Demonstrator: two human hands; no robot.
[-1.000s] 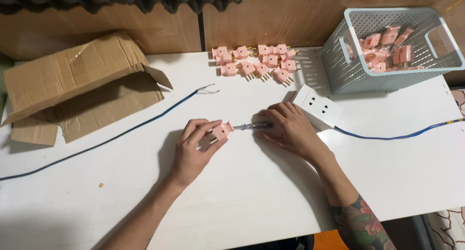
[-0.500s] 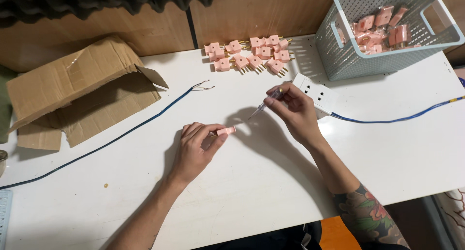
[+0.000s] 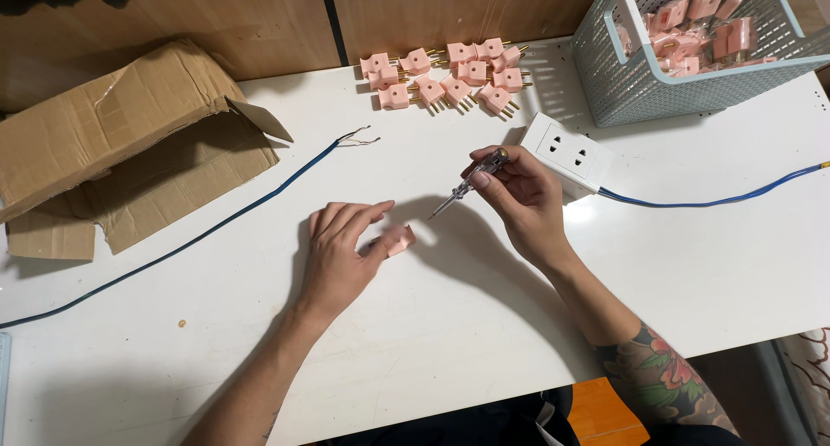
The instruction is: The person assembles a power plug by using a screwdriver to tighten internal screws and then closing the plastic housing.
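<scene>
We take this for a small assembly workbench in a workshop. We see a plain white table (image 3: 450,342) set against a wooden wall (image 3: 259,22), a batch of identical pink plugs (image 3: 445,74) laid out at the upper middle, more of them in a grey plastic basket (image 3: 657,83) at the upper right, an opened cardboard box (image 3: 112,143) at the left, and a bare-ended blue wire (image 3: 216,221).

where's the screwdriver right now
In the head view, the screwdriver is right of centre, held in the right hand, tip angled down-left toward the pink plug, beside the white socket block.
</scene>
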